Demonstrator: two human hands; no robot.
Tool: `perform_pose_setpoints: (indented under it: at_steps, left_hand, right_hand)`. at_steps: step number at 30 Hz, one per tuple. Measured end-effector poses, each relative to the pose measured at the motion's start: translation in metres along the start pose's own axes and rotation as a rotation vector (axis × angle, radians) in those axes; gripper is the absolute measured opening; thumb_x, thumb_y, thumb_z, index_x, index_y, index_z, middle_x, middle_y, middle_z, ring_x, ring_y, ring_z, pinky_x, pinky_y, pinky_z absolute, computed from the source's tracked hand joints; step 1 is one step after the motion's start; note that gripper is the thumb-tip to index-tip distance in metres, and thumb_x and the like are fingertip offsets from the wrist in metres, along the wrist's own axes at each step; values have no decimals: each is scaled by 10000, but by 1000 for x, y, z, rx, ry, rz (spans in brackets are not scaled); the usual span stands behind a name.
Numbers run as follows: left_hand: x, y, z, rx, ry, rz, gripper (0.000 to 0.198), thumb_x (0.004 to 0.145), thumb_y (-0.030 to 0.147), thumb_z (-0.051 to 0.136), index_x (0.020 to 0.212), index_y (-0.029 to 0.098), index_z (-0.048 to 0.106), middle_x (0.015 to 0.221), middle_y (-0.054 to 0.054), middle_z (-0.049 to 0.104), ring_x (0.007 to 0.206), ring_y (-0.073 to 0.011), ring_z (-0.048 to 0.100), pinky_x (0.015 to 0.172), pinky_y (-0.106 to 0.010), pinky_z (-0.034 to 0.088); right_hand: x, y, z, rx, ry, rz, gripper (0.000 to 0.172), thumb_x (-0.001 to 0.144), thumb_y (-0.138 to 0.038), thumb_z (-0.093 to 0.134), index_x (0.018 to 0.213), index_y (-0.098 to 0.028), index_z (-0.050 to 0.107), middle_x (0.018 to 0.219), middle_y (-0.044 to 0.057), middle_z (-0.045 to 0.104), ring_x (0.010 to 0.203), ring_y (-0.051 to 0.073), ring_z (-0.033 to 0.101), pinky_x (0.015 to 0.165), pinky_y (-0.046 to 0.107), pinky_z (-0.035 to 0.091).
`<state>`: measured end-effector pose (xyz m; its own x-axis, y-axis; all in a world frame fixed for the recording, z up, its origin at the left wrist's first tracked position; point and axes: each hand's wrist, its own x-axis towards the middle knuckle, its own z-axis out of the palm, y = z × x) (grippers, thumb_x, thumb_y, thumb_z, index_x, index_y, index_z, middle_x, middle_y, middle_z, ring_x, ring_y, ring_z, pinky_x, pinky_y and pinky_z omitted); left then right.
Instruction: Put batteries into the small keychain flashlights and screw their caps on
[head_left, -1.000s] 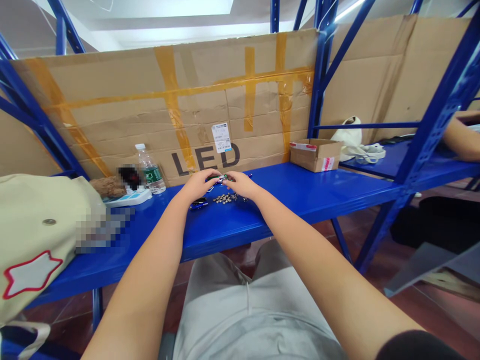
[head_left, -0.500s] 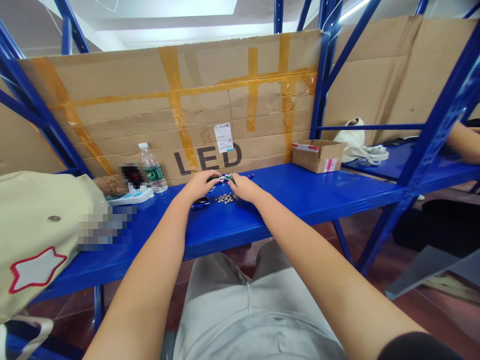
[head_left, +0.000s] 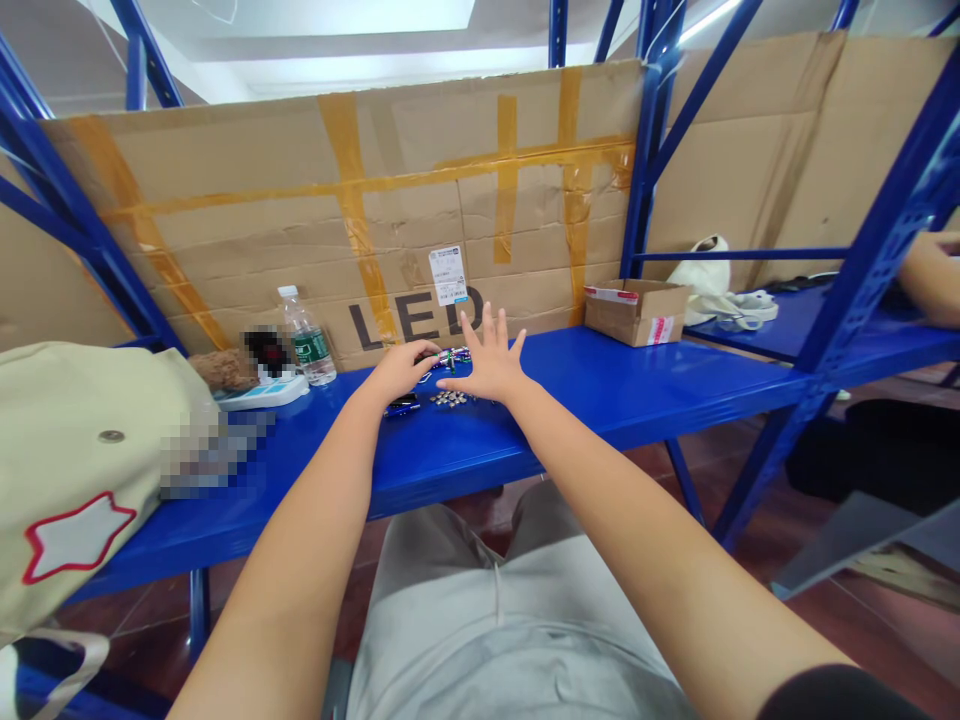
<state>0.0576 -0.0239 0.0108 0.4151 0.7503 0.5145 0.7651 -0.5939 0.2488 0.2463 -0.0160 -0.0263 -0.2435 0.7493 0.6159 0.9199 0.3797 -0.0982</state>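
Note:
My left hand (head_left: 405,370) rests at the left end of a small heap of shiny purple and green things (head_left: 453,357), too small to name. Its fingers are curved and a little apart, touching that end. My right hand (head_left: 491,362) is raised just right of the heap, fingers spread wide, holding nothing; it partly hides what lies behind it. Nearer to me sits a pile of small silvery metal pieces (head_left: 448,398). Left of these, below my left hand, lie dark blue and black slim objects (head_left: 403,405), perhaps pens.
The blue shelf table (head_left: 600,390) backs onto a large taped cardboard sheet (head_left: 262,240). A water bottle (head_left: 309,340), a white power strip (head_left: 262,393) and a cream bag (head_left: 82,430) stand left. An open cardboard box (head_left: 637,312) is at right. Another person's arm (head_left: 930,275) shows far right.
My right hand has lifted off the shiny heap and opened, its fingers now spread upward. The left hand stays nearly where it was.

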Motion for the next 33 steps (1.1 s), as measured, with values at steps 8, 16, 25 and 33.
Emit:
perform_pose_setpoints:
  at_steps: [8, 16, 25, 33]
  left_hand:
    - [0, 6, 0, -14, -5, -42, 280, 877, 326, 493, 1029, 168, 667, 1034, -64, 704, 914, -205, 622, 841, -316, 483]
    - [-2, 10, 2, -27, -14, -4, 358, 895, 323, 427, 1151, 182, 632, 1083, -56, 690, 1029, -223, 606, 899, -330, 475]
    - [-2, 14, 0, -57, -37, 0, 389, 902, 331, 407, 1179, 168, 626, 1203, -61, 664, 1097, -223, 598, 980, -342, 449]
    - [-2, 15, 0, -18, -59, 52, 393, 904, 325, 406, 1176, 164, 640, 1233, -68, 658, 1138, -220, 591, 1026, -354, 425]
  right_hand:
    - [-2, -1, -4, 70, -145, -31, 964, 802, -680, 510, 1539, -247, 63, 1602, 143, -12, 1451, 367, -58, 1055, 714, 17]
    - [3, 1, -3, 256, -48, -55, 486, 932, -199, 440, 1413, -187, 371, 1295, 120, 601, 1202, 259, 535, 1050, 526, 301]
    - [2, -2, -3, 253, -127, -19, 286, 955, -288, 412, 1170, -150, 541, 1142, 137, 667, 1049, 279, 623, 860, 375, 445]
    - [2, -7, -8, 202, -193, 1, 260, 947, -236, 414, 1105, -94, 564, 1104, 176, 671, 1007, 272, 632, 803, 317, 447]
